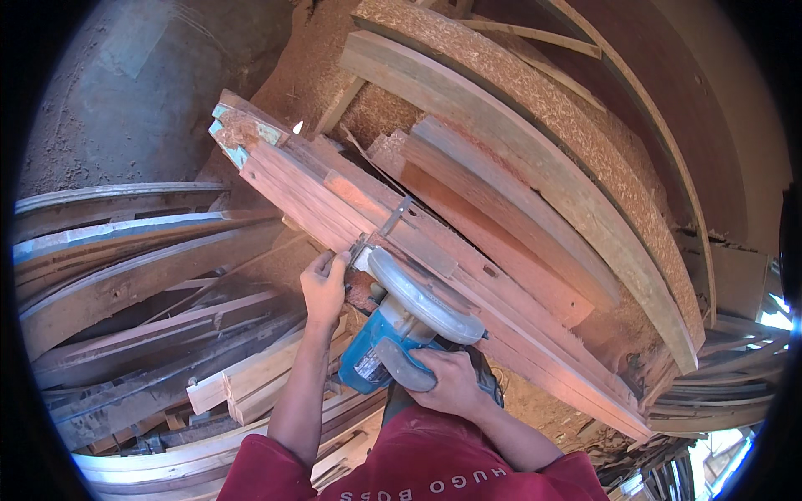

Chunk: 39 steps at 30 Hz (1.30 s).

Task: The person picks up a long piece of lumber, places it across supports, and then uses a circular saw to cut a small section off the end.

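Observation:
A blue circular saw point(368, 351) with a grey metal blade guard point(422, 296) rests on a long reddish plank point(292, 188). My right hand point(451, 380) is wrapped round its rear handle. At the front of the saw's base, my left hand point(324, 284) is closed, thumb and fingers pinched together beside the metal rip guide point(393, 219). What those fingertips hold, if anything, I cannot make out. The guide's bar reaches across the plank toward a short offcut point(368, 196). The blade is hidden under the guard.
Thick boards point(510, 221) lie beyond the plank, with a long curved beam point(535, 175) past them. Stacked timber point(142, 284) fills the left side, and light wooden blocks point(242, 384) lie near my left forearm. Sawdust point(376, 108) covers much of the ground.

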Each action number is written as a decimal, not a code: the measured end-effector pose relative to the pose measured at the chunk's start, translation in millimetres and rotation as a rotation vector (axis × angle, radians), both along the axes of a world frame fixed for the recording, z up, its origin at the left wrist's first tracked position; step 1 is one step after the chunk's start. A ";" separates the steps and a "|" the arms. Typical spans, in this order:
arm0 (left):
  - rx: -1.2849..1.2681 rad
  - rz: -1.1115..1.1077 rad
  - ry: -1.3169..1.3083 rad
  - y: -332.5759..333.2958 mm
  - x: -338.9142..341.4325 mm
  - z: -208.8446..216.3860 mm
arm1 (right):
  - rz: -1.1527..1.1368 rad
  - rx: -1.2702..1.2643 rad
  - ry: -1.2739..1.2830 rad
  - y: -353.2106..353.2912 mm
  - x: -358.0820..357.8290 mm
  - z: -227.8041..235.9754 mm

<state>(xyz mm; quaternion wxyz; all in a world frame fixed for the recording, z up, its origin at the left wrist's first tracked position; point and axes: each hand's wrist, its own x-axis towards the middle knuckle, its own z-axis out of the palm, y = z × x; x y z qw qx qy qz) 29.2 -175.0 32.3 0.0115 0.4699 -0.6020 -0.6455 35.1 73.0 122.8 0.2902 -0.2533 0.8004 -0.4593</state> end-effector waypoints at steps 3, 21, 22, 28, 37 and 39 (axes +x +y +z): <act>-0.005 -0.006 -0.002 -4.5 0.3 -2.2 | -0.004 -0.009 -0.003 -3.7 0.0 -1.1; -0.013 0.006 0.050 -30.0 -8.1 -5.5 | 0.007 -0.001 -0.014 -28.1 -9.0 -4.1; -0.026 -0.020 0.018 -33.1 -8.6 -4.0 | 0.004 -0.003 -0.016 -30.4 -8.8 -4.3; -0.028 -0.007 -0.034 -42.4 -11.9 -2.4 | 0.010 0.004 -0.045 -41.1 -12.7 -3.5; -0.041 -0.033 -0.024 -59.7 -12.7 -9.1 | -0.005 0.021 -0.007 -54.7 -15.6 -1.1; -0.079 -0.080 -0.019 -65.2 -13.0 -10.0 | 0.001 0.017 0.013 -58.4 -14.9 -1.2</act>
